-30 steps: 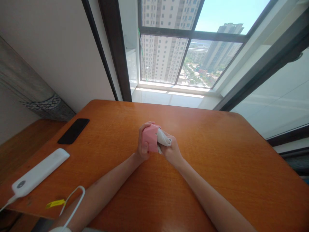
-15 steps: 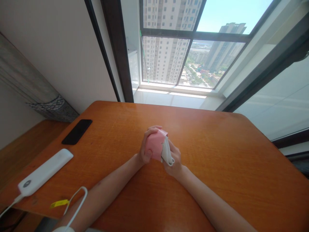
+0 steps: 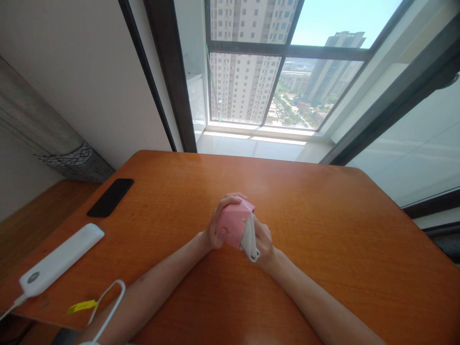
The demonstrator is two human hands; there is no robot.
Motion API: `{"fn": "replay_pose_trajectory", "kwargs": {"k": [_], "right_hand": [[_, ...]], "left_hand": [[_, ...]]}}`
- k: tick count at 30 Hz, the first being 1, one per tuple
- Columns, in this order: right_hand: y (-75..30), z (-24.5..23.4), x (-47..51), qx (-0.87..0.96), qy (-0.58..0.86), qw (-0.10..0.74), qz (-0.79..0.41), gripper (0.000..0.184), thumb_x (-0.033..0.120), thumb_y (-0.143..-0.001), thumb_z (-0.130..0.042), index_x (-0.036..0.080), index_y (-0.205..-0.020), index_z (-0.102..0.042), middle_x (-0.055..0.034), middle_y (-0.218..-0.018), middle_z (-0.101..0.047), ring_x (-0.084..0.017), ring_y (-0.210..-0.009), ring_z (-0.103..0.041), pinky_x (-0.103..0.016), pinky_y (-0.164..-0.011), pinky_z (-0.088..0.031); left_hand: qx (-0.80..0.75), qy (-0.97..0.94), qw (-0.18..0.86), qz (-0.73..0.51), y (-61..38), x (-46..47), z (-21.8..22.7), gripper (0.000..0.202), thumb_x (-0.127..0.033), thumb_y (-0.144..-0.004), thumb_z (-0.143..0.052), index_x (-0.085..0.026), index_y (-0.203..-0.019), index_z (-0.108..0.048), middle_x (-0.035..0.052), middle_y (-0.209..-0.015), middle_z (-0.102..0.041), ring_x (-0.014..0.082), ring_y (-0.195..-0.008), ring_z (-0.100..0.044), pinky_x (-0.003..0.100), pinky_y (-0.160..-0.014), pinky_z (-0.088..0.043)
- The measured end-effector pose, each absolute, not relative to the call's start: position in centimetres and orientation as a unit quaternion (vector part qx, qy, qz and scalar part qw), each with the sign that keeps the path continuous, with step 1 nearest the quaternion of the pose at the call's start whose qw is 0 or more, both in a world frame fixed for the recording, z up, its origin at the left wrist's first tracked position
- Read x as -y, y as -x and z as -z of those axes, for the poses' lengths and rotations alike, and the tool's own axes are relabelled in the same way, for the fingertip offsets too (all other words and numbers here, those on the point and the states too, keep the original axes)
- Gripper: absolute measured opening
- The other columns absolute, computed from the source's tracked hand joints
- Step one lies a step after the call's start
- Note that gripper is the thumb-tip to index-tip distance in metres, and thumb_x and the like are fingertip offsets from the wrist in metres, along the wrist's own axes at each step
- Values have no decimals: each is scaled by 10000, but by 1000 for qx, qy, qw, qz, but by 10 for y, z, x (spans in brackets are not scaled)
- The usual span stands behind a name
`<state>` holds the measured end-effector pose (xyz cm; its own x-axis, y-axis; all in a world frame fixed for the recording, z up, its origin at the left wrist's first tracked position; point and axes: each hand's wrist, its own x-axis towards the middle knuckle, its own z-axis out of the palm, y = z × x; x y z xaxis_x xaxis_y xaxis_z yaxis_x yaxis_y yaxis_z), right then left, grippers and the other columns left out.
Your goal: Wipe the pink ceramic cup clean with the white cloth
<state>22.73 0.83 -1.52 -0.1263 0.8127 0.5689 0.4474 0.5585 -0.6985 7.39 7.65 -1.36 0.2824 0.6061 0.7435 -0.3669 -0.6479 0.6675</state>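
A small pink object with flat faces (image 3: pixel 234 224) is held between both hands above the middle of the orange wooden table (image 3: pixel 323 230). My left hand (image 3: pixel 217 229) wraps its left side, thumb on the near face and fingers curled over the top. My right hand (image 3: pixel 263 241) grips its right side, where a white folded part (image 3: pixel 250 239) sticks out between the fingers. Both hands are closed on it.
A black phone (image 3: pixel 110 197) lies flat near the table's left edge. Nearer me on the left lies a white power bank (image 3: pixel 61 259) with a white cable (image 3: pixel 108 306) and a yellow tag (image 3: pixel 82 305). A large window stands beyond the far edge.
The pink object has been turned in my hands, its top tilting right. The white part now hangs lower, toward my right wrist. Both hands have shifted slightly right and nearer to me.
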Motion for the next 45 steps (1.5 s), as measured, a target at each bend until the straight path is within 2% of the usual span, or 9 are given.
{"fn": "replay_pose_trajectory", "kwargs": {"k": [7, 13, 22, 26, 29, 31, 36, 40, 45], "right_hand": [[-230, 24, -13, 747, 413, 509, -113, 342, 373, -953, -625, 253, -634, -657, -72, -711, -572, -201, -648, -501, -338, -573, -389], [-232, 20, -15, 758, 390, 515, -91, 371, 318, -982, -636, 237, -621, -608, -63, -711, -547, -187, -635, -474, -340, -588, -349], [-235, 8, -19, 811, 344, 471, 54, 417, 198, -1049, -478, 223, -644, -574, -48, -718, -506, -181, -678, -468, -314, -584, -325], [-233, 9, -18, 784, 358, 504, 52, 382, 151, -1015, -525, 220, -643, -578, -41, -724, -524, -169, -661, -479, -308, -581, -318], [-229, 10, -17, 741, 389, 548, -7, 375, 157, -985, -565, 218, -616, -581, -33, -726, -555, -146, -600, -476, -294, -562, -337], [-225, 9, -18, 698, 408, 582, -81, 337, 196, -967, -595, 217, -631, -612, -41, -762, -612, -151, -620, -538, -286, -589, -411], [-219, 3, -28, 463, 440, 671, -377, 172, 265, -905, -699, 220, -740, -703, 6, -732, -686, -166, -674, -590, -293, -668, -511], [-226, 8, -42, 300, 366, 657, -587, 102, 251, -750, -838, 223, -779, -744, 25, -741, -737, -135, -630, -597, -246, -617, -540], [-237, 19, -49, 204, 337, 633, -666, 281, 243, -700, -879, 224, -969, -799, -20, -970, -838, -174, -813, -745, -269, -778, -655]], "left_hand": [[-82, -668, 487, -556, -71, -76, 9, 717, -743, -939, -498, -231, -1439, -541, 163, -1368, -599, 356, -1172, -640, 576, -1028, -555], [-94, -655, 512, -548, -70, -77, 10, 695, -715, -955, -503, -222, -1442, -542, 161, -1338, -634, 349, -1168, -651, 573, -1060, -540], [-79, -571, 646, -500, -73, -75, 9, 665, -683, -941, -548, -225, -1422, -528, 140, -1245, -696, 327, -1083, -707, 530, -977, -592], [-89, -567, 662, -481, -74, -77, 10, 682, -671, -952, -562, -219, -1461, -533, 154, -1340, -680, 330, -1125, -704, 514, -1001, -585], [-114, -580, 641, -489, -73, -78, 12, 724, -700, -993, -509, -248, -1559, -486, 159, -1574, -556, 347, -1277, -655, 520, -1092, -551], [-126, -607, 600, -506, -72, -79, 12, 754, -728, -1020, -468, -282, -1626, -421, 137, -1707, -418, 366, -1433, -555, 539, -1201, -476], [-158, -728, 456, -487, -69, -83, 12, 867, -713, -1012, -555, -303, -1716, -258, 123, -1788, -268, 383, -1633, -293, 572, -1373, -210], [-196, -783, 346, -479, -72, -83, 11, 803, -584, -1036, -575, -310, -1715, -245, 146, -1753, -307, 382, -1630, -305, 601, -1360, -234], [-220, -825, 253, -456, -74, -80, 6, 850, -429, -961, -668, -313, -1702, -269, 171, -1726, -323, 403, -1593, -365, 614, -1314, -327]]}}
